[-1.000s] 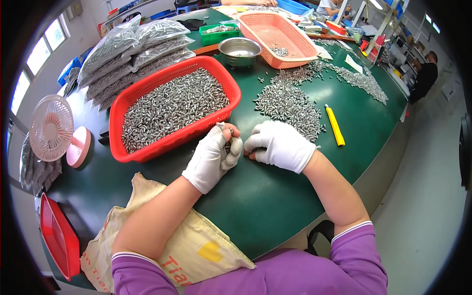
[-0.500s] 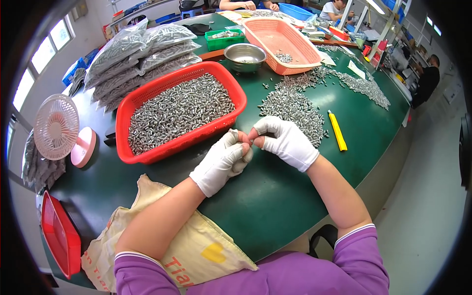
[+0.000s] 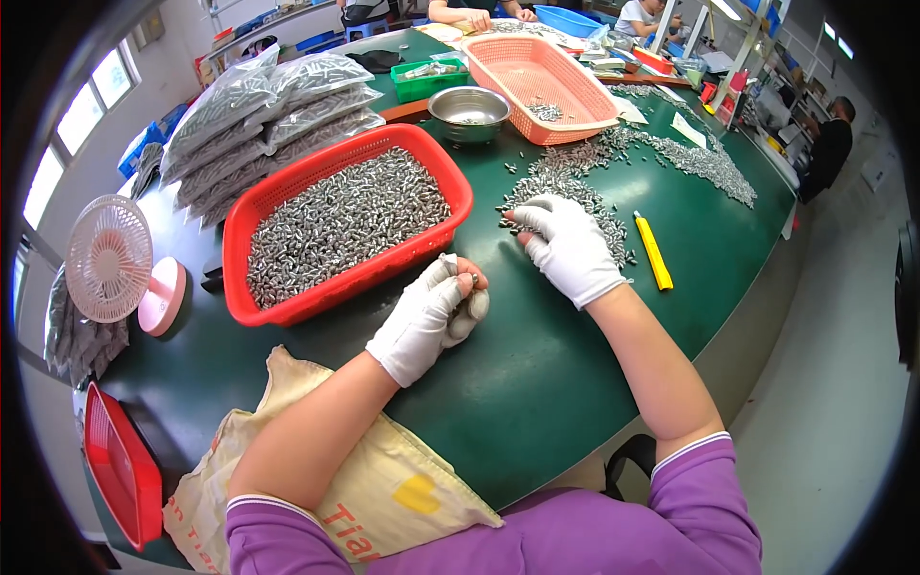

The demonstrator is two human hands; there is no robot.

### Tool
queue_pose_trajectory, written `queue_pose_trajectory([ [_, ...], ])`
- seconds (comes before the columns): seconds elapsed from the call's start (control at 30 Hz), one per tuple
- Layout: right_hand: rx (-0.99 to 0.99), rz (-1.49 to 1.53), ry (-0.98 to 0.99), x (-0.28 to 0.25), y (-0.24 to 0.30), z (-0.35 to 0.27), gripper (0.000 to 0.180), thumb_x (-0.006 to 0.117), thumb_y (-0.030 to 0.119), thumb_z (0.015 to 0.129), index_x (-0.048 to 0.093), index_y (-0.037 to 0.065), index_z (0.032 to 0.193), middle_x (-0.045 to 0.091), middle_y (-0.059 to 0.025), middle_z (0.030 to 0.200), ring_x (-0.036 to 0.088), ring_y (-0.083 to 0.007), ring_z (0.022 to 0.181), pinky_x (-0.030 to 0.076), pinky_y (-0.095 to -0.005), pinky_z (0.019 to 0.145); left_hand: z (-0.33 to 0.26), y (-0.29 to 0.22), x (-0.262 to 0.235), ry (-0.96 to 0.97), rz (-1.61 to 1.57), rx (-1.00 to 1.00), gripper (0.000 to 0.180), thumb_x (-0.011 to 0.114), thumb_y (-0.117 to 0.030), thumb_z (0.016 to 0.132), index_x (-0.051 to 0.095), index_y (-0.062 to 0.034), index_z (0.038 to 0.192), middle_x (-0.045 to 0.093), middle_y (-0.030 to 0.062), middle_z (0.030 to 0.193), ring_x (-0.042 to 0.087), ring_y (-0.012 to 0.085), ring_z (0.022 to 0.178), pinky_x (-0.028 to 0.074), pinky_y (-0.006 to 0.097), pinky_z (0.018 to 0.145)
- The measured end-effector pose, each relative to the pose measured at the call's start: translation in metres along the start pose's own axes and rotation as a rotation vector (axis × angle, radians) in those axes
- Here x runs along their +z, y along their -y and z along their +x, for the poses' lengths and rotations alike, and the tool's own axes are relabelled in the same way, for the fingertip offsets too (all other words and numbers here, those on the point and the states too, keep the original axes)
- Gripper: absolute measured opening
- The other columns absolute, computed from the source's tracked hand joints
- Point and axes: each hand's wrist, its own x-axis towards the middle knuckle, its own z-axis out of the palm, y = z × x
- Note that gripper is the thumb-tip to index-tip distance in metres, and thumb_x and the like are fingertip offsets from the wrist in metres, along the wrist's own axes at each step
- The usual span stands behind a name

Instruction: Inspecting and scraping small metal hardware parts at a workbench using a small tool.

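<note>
My left hand [image 3: 426, 316], in a white fingertip-less glove, is closed with thumb and forefinger pinched on a small silvery metal part [image 3: 474, 278]. It hovers in front of the red basket [image 3: 347, 289], which holds a heap of similar short metal parts [image 3: 350, 220]. My right hand [image 3: 567, 247], gloved the same way, is at the near left edge of a loose pile of these parts [image 3: 567, 190]. Its bare thumb and forefinger tips are apart, and I see nothing between them. The palm hides some of the pile.
A yellow cutter-like tool [image 3: 653, 251] lies right of the pile. Behind are a steel bowl [image 3: 470, 113], a pink basket [image 3: 541, 86] and a green tray [image 3: 428, 84]. Stacked bags [image 3: 273, 125] and a pink fan [image 3: 110, 259] stand left. A cloth bag [image 3: 316, 460] lies under my left forearm.
My right hand has parted from my left and moved up and right to the loose pile, its fingers opening. My left hand stays nearly in place, still pinching.
</note>
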Motion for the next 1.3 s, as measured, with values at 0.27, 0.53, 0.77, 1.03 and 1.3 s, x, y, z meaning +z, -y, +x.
queue_pose_trajectory([
  [0.27,-0.085,-0.194,-0.007,0.011,-0.015,-0.003,0.011,0.068,0.018,0.075,0.072,0.016,0.085,0.065,-0.0044,0.092,0.06,-0.0259,0.089,0.049,-0.0379,0.078,-0.001,0.0,-0.002,0.021,-0.02,0.019,0.018,0.051,-0.031,0.096,0.053,-0.013,0.096,0.05,-0.0009,0.071,0.036,0.0056,0.051,0.025,0.019,0.045],
  [0.53,-0.048,0.164,-0.019,-0.009,0.012,0.003,0.022,0.074,0.007,0.071,0.071,0.011,0.092,0.064,-0.0082,0.102,0.06,-0.0258,0.099,0.048,-0.0356,0.088,0.0,-0.001,-0.002,0.037,-0.022,-0.007,0.019,0.052,-0.032,0.097,0.052,-0.0133,0.097,0.052,-0.0024,0.074,0.039,0.0039,0.055,0.028,0.018,0.047],
  [0.77,-0.129,0.608,0.225,-0.019,0.035,0.0,0.02,0.075,0.011,0.076,0.068,0.008,0.094,0.063,-0.0073,0.101,0.06,-0.024,0.096,0.047,-0.0352,0.086,-0.002,0.004,0.001,-0.029,0.046,0.006,0.028,0.061,-0.038,0.092,0.049,-0.0129,0.098,0.05,-0.0019,0.073,0.038,0.0043,0.053,0.03,0.017,0.048],
  [1.03,-0.339,0.435,0.007,-0.016,0.034,0.0,0.016,0.075,0.013,0.071,0.064,0.01,0.082,0.062,-0.0063,0.09,0.06,-0.0273,0.086,0.049,-0.0373,0.078,0.001,0.009,0.003,-0.106,0.074,0.082,0.024,0.062,-0.031,0.092,0.048,-0.0119,0.094,0.048,-0.0015,0.068,0.034,0.0052,0.047,0.027,0.02,0.043],
  [1.3,-0.489,0.268,-0.13,-0.019,0.036,0.002,0.016,0.073,0.011,0.064,0.063,0.008,0.077,0.062,-0.006,0.082,0.062,-0.0266,0.079,0.05,-0.0377,0.07,0.003,0.014,0.004,-0.145,0.093,0.108,0.023,0.063,-0.03,0.092,0.047,-0.0128,0.09,0.048,-0.0015,0.066,0.035,0.0054,0.047,0.027,0.019,0.043],
])
